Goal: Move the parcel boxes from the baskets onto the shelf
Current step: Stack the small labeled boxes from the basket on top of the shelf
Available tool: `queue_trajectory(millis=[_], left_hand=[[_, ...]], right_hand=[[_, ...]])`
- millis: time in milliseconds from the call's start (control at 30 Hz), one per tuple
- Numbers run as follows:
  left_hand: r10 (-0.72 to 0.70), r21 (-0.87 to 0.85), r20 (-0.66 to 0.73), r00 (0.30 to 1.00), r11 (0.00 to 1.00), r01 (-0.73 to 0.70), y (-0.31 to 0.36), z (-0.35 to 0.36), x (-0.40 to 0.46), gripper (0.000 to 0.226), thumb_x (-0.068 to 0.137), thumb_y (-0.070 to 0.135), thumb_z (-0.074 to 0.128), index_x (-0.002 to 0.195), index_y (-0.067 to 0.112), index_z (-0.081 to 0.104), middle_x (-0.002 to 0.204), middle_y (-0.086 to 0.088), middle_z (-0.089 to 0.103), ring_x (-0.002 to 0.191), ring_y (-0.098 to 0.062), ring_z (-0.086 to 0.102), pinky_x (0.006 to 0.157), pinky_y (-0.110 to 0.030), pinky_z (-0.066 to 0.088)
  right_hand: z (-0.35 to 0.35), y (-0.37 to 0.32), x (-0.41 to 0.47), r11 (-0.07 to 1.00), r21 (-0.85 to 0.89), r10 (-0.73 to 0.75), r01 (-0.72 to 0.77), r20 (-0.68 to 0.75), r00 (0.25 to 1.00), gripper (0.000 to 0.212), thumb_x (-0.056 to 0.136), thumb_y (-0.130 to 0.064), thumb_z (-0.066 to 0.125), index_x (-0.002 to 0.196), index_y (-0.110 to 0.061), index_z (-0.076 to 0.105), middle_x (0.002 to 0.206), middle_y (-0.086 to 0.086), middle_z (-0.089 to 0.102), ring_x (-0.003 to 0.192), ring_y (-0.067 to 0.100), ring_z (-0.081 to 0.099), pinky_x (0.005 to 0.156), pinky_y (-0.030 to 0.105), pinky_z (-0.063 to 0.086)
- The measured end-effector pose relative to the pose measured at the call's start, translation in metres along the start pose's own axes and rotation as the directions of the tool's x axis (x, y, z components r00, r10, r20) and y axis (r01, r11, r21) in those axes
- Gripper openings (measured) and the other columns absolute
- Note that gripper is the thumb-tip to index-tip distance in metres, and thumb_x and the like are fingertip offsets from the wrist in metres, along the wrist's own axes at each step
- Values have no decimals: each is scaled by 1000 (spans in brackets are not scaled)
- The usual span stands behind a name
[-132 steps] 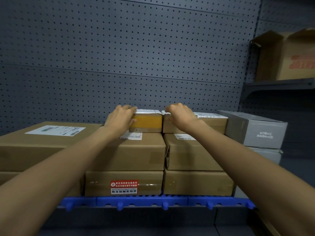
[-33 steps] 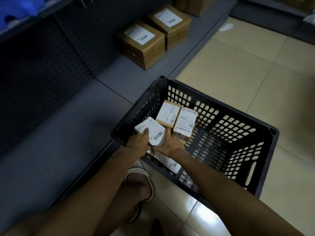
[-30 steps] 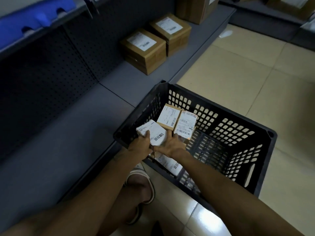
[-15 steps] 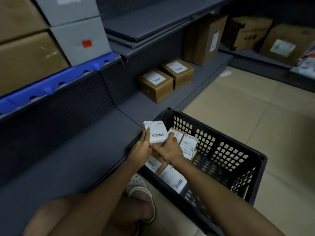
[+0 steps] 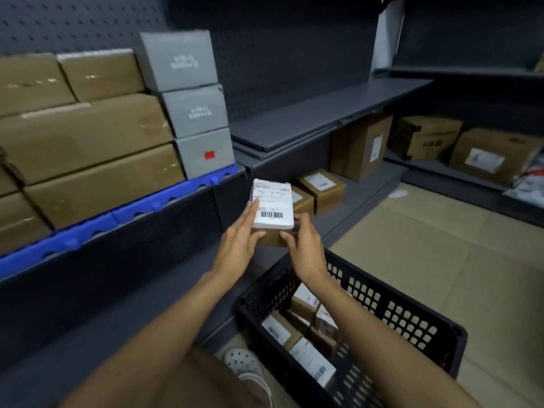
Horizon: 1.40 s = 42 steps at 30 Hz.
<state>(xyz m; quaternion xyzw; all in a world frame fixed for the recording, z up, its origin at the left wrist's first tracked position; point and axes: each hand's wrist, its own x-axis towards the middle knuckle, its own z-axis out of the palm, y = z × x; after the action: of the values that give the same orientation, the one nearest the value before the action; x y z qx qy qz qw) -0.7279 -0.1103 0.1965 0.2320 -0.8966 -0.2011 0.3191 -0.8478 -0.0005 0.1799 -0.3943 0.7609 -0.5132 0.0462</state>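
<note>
Small parcel box [image 5: 272,210], white label up, held in mid-air between both hands, above the near corner of the black basket [image 5: 412,325] and in front of the shelf [image 5: 164,201] with the blue edge strip.

Left hand [image 5: 240,241]: fingers nearly straight, laid flat along the box's left side, thumb tucked under the front edge. Right hand [image 5: 304,247]: fingers curled round the lower right corner, gripping from below. Judged a two-sided clamp to keep a small box level while it is carried.

Long axis runs away from the person, toward the shelving; barcode end nearest, address end farthest. Label face tilts up toward the camera.

More labelled boxes [image 5: 297,328] lie loose in the basket. Stacked brown cartons [image 5: 88,160] and grey boxes [image 5: 194,110] fill the shelf; room likely only on top.
</note>
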Motion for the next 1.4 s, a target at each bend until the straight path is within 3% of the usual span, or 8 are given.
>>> queue_trajectory(millis=[200,367,467,633,800,1000,1300,1400], left_hand=[[99,35,-199,975,995,-94,33,-64,24,75,89,12,66,152,24,26,154,0,35,137,-7,35,108,-20,32],[196,99,-300,934,980,-174,62,-113,38,77,89,11,66,153,24,24,154,-1,36,136,-9,38,107,-19,33],[227,132,-369,902,973,-191,73,-141,43,78,88,10,67,153,22,24,154,0,35,137,-7,35,111,-21,32],[254,183,-470,845,965,-188,80,-186,47,77,87,11,68,152,20,27,154,-1,35,138,-10,36,112,-24,32],[239,237,-557,795,964,-123,71,-231,53,77,86,20,70,151,23,29,154,1,34,136,-3,33,112,-15,26],[192,250,-627,755,968,-39,46,-267,62,73,85,28,71,149,21,36,148,-2,45,132,-13,45,109,-29,38],[173,301,-619,766,953,28,-4,-295,77,62,91,32,64,147,20,39,146,-4,46,133,-16,45,109,-32,39],[155,299,-606,780,953,44,-18,-300,86,57,92,36,62,144,20,43,145,-3,49,133,-17,45,108,-34,40]], right_hand=[[-25,-62,17,969,146,-176,199,-154,972,31,95,-21,61,124,-25,50,123,-4,58,110,8,55,88,29,50],[-37,-111,29,915,277,-241,294,-211,947,35,94,-16,60,126,-25,48,125,-3,55,110,7,58,93,31,53],[-40,-142,33,870,334,-294,362,-238,926,38,95,-10,59,130,-21,49,127,1,56,110,4,59,94,24,52],[-39,-191,42,802,408,-363,436,-246,899,40,95,-8,58,132,-22,49,125,3,58,110,4,60,94,30,54],[-29,-237,56,764,455,-420,457,-185,888,39,96,-12,56,133,-24,50,128,1,57,114,5,58,96,25,51],[-7,-277,82,761,449,-483,468,-90,871,37,96,-9,56,132,-19,52,123,-1,61,109,5,58,91,19,52],[34,-300,115,815,347,-515,463,70,854,41,100,-5,44,139,-15,48,131,2,60,119,12,55,101,31,48],[42,-304,126,838,290,-511,463,116,852,42,101,-5,40,141,-16,45,134,4,58,123,16,53,103,29,44]])
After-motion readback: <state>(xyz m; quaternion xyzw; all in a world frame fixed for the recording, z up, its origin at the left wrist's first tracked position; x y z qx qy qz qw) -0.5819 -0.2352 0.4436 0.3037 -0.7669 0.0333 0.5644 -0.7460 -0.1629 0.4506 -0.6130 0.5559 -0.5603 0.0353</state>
